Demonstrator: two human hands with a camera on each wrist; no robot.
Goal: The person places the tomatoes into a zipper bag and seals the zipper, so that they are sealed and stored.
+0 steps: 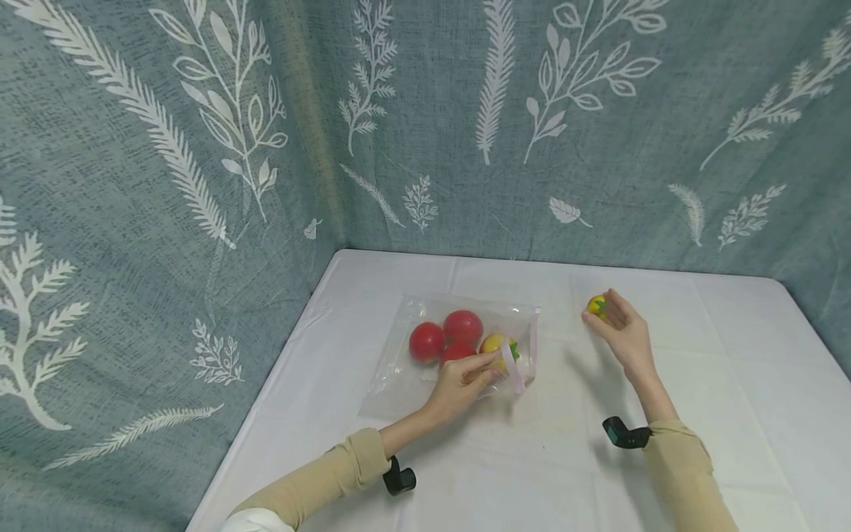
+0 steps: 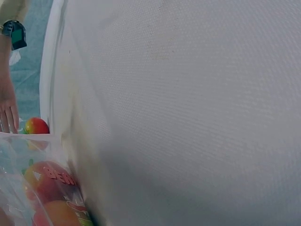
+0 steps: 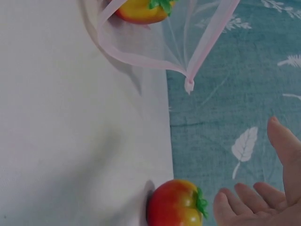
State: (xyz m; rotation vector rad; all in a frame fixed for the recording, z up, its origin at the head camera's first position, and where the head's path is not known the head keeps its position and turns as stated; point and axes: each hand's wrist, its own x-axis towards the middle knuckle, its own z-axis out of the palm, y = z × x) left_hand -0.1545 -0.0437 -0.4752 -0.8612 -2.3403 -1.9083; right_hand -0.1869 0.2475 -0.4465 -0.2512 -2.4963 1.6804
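Observation:
A clear zip bag [image 1: 388, 388] lies on the table with several red tomatoes [image 1: 463, 326] inside. Near its mouth sits a yellow-and-red tomato [image 1: 493, 343] with a green stem top. My left hand [image 1: 455, 388] pinches the bag's edge by the mouth, and the pink-edged opening [image 3: 136, 60] gapes in the right wrist view. To the right, another yellow-and-red tomato [image 3: 170, 205] rests on the table. Beside it is my right hand [image 1: 628, 340], thumb and fingers spread around its stem side with a gap. The left wrist view shows red lettering on the bag [image 2: 59, 175].
A white cloth covers the table [image 1: 731, 369]. Behind and to the left hangs a green-blue curtain [image 1: 425, 111] with white leaf prints. Black wrist cameras [image 1: 625, 433] sit at both cuffs.

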